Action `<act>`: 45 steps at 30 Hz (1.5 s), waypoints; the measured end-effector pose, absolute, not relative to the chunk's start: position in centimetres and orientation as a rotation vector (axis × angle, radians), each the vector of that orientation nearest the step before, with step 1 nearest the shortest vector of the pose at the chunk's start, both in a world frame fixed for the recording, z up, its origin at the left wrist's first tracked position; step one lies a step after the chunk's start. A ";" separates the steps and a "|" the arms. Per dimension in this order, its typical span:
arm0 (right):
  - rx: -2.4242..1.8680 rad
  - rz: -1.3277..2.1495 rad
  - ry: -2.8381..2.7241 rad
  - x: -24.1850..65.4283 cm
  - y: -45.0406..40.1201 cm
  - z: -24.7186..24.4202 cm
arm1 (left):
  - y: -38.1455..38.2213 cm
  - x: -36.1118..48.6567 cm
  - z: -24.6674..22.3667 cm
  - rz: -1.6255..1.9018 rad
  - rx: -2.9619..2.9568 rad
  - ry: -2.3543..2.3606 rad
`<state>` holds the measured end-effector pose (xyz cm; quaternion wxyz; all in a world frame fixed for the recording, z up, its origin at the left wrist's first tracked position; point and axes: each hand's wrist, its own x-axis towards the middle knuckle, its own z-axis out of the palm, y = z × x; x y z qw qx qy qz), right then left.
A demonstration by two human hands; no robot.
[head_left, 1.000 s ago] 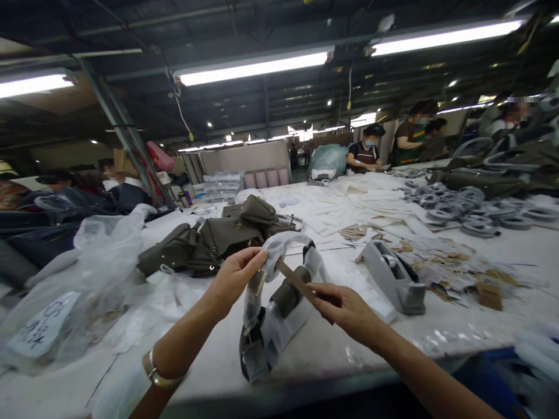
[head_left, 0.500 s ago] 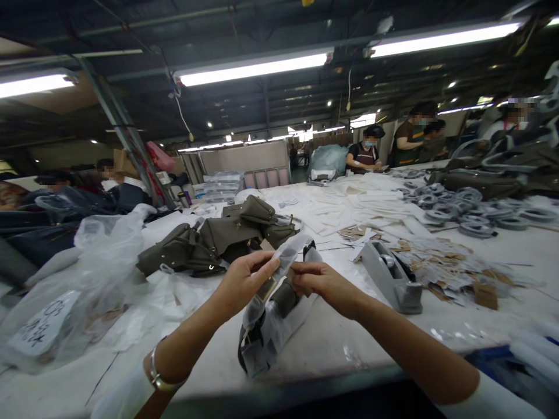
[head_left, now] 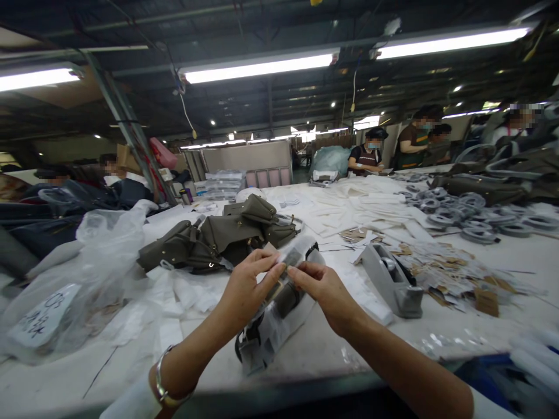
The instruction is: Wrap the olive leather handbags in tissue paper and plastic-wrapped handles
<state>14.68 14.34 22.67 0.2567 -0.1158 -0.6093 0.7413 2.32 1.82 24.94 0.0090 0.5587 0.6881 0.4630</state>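
White table [head_left: 323, 372]: wrapped strap [head_left: 283, 297] lies between and below left hand [head_left: 251, 279] and right hand [head_left: 325, 291], both pinching its wrap.

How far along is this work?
Perhaps midway: pale wrapping already covers parts of the dark piece. The left hand and right hand pinch its upper end. The olive bags behind look mostly unwrapped and may be left, though I cannot be sure.

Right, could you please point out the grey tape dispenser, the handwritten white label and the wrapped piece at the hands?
Grey tape dispenser [head_left: 386, 288]: head view, side of its body.
Handwritten white label [head_left: 47, 314]: head view, middle of its face.
Wrapped piece [head_left: 276, 323]: head view, lower part, on its wrapping.
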 end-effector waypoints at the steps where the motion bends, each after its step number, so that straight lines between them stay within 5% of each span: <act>1: -0.321 2.006 -1.648 14.6 14.2 22.7 | 1.9 2.3 24.6 1.503 1.688 2.122; 6: -0.307 2.051 -1.624 14.5 13.9 22.7 | 2.8 2.3 23.3 1.910 1.133 1.844; 17: -0.218 2.435 -1.262 15.7 15.6 21.2 | 2.8 3.2 23.2 1.950 1.002 1.603; 30: -0.149 2.348 -1.203 14.8 13.6 19.0 | 1.9 3.3 23.4 1.855 1.220 1.802; 45: -0.320 1.866 -1.335 13.0 11.4 18.3 | 1.8 5.4 23.0 1.890 1.481 2.167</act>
